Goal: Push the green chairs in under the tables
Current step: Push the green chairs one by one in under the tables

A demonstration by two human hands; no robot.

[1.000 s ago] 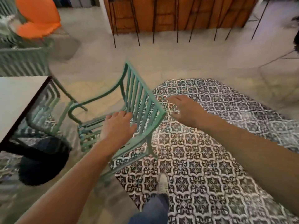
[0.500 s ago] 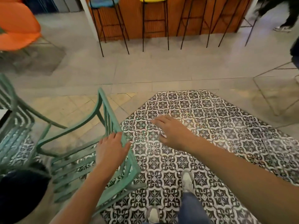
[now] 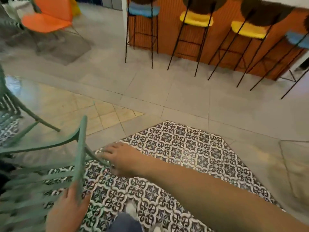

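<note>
At near left we grip the green chair (image 3: 50, 164) by its back rail, left hand (image 3: 66, 213) clasped low, right hand (image 3: 120, 158) curled on the side, to steer it tableward; no table shows

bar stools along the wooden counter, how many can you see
4: a blue-seated black wire-legged bar stool leftmost, two yellow-seated ones in the middle, another blue one cut by the right edge. More may sit beyond it.
</note>
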